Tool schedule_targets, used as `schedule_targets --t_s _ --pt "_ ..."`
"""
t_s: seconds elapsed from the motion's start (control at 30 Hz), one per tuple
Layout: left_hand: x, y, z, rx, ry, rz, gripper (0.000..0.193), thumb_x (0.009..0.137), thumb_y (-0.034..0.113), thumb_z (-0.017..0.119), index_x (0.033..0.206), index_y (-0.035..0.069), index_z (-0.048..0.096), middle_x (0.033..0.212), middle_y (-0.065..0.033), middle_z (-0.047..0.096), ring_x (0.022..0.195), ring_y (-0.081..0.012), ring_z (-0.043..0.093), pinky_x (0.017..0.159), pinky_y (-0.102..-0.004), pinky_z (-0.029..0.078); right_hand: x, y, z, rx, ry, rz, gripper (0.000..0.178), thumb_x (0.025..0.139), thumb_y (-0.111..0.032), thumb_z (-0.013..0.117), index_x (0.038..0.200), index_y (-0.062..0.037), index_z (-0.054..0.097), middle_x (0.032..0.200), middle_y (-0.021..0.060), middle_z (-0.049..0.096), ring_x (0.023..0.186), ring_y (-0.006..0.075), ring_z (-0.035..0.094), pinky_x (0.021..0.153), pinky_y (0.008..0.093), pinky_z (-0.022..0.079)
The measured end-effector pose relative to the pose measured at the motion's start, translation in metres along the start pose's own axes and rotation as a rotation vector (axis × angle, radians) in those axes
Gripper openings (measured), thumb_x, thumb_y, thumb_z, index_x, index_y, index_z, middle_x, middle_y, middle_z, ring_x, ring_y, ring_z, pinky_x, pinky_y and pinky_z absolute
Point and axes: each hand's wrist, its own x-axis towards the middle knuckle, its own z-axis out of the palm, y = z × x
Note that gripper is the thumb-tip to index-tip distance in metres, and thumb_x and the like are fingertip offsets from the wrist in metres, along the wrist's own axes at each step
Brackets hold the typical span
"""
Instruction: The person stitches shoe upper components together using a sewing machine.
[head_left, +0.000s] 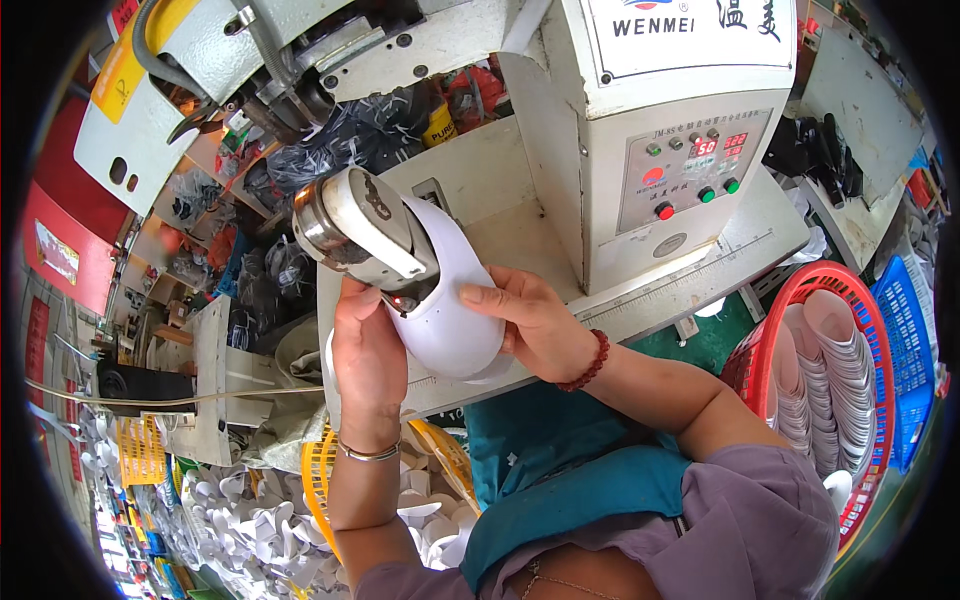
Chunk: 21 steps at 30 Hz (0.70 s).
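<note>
A smooth white curved piece (455, 335), which looks like a shoe upper, is at the rounded end of the metal machine arm (365, 225). Its tall edge rises beside the arm on the right. My right hand (540, 325) pinches it from the right, thumb on the outer face and fingers partly hidden behind. At its left edge, my left hand (368, 350) is closed with the thumb up by the arm's underside; some of its fingers are hidden by the piece. A small red light spot shows on the inner edge under the arm.
The machine's control box (690, 165) with buttons and a red display stands right of my hands. A red basket (780, 300) holds stacked white pieces at the right, beside blue crates (905, 350). Loose white pieces (260, 520) and a yellow basket (318, 470) lie at lower left.
</note>
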Motion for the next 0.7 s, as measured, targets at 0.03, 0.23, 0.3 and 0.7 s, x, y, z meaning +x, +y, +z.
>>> schedule_targets --t_s 0.03,0.23,0.3,0.7 --pt "0.0 -0.001 0.0 0.007 0.007 0.013 0.057 0.081 0.028 0.048 0.131 0.003 0.038 0.131 -0.0071 0.044 0.12 -0.0213 0.04 0.104 -0.0349 0.025 0.003 0.0 -0.001 0.053 0.015 0.026 0.037 0.086 -0.016 0.059 0.118 0.0014 0.049 0.105 0.0077 0.061 0.092 0.0135 0.061 0.081 0.0272 0.049" --pt "-0.002 -0.002 0.003 0.027 -0.012 0.046 0.059 0.083 0.03 0.044 0.134 0.003 0.034 0.134 -0.0072 0.041 0.123 -0.0212 0.037 0.105 -0.0346 0.023 0.014 -0.01 0.0 0.069 0.004 -0.14 0.025 0.085 -0.015 0.061 0.103 0.0012 0.057 0.093 0.006 0.063 0.082 0.0121 0.062 0.073 0.0263 0.05" --pt "-0.002 -0.003 0.004 0.037 -0.039 0.058 0.059 0.084 0.031 0.043 0.135 0.003 0.033 0.135 -0.0072 0.04 0.124 -0.0212 0.036 0.105 -0.0345 0.023 0.013 -0.009 -0.002 0.093 -0.011 -0.146 0.023 0.086 -0.014 0.06 0.103 0.0006 0.057 0.093 0.0058 0.063 0.082 0.012 0.061 0.074 0.0266 0.05" --pt "-0.008 -0.004 -0.001 0.218 -0.073 0.157 0.066 0.083 0.036 0.044 0.137 0.001 0.028 0.138 -0.0076 0.037 0.127 -0.0208 0.032 0.106 -0.0339 0.02 0.015 -0.017 -0.011 0.086 -0.069 -0.156 0.028 0.086 -0.014 0.059 0.109 0.0022 0.058 0.098 0.008 0.065 0.087 0.0136 0.062 0.079 0.0261 0.048"
